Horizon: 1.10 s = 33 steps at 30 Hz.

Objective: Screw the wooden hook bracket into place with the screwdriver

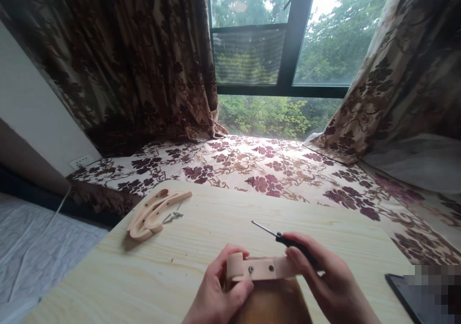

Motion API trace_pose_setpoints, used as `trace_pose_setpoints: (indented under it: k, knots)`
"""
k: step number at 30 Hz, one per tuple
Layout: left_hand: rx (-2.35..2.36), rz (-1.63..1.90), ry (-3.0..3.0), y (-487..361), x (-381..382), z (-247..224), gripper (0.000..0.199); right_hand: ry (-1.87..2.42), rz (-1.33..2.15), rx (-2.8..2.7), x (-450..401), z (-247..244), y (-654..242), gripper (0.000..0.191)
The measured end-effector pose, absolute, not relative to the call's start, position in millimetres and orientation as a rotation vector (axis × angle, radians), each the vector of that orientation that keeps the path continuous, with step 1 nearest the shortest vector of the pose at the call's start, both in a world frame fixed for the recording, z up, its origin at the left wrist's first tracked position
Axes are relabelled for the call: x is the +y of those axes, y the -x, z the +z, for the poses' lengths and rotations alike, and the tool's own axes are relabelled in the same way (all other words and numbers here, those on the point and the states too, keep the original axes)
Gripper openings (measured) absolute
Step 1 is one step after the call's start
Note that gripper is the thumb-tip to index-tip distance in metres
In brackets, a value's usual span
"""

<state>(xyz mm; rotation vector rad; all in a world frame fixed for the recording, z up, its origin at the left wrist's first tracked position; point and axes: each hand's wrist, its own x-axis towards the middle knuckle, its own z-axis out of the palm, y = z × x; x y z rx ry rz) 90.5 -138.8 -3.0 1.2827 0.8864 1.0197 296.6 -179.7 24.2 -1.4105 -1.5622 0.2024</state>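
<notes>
At the table's near edge, my left hand (pixel 225 285) grips the left end of a pale wooden piece (pixel 261 269) with two screw holes; something metallic sits in the left hole. The piece lies across a brown wooden part (pixel 275 302). My right hand (pixel 320 276) holds a screwdriver (pixel 297 247) with a black handle, its shaft pointing up and left, away from the holes. Its fingers are beside the right end of the pale piece. Two curved wooden pieces (pixel 154 213) rest at the table's far left, next to several screws (pixel 173 217).
The light wooden table (pixel 216 218) stands before a floral-covered window ledge (pixel 252 165). A dark flat device (pixel 406 290) lies at the table's right edge. Patterned curtains (pixel 162 65) hang on both sides of the window. Small bits lie mid-table.
</notes>
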Motion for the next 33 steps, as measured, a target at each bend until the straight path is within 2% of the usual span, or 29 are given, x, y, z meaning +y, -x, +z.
trace_pose_setpoints:
  k: [3,7,10,14,20,33]
  knots:
    - [1.014,0.867,-1.263,-87.7,-129.3,-7.3,0.024,1.461,0.162,-1.697,-157.5,5.1,-301.7,0.023]
    - [0.961,0.879,-1.233,-87.2,-125.1,-13.9,0.023,1.443,-0.056,-1.886,-147.3,1.5,-312.8,0.020]
    - [0.877,0.986,-1.242,-87.2,-122.2,-20.2,0.026,1.442,-0.086,-1.880,-150.1,21.2,-313.7,0.017]
    - [0.792,0.944,-1.242,-88.6,-116.3,-27.3,0.031,1.442,0.068,-1.906,-152.3,65.1,-300.2,0.013]
    - [0.751,0.953,-1.246,-87.2,-118.0,-30.1,0.029,1.386,0.102,-2.039,-148.2,105.6,-276.1,0.016]
    - [0.715,0.931,-1.248,-82.2,-115.3,-32.8,0.041,1.232,0.114,-2.105,-139.0,63.1,-273.8,0.013]
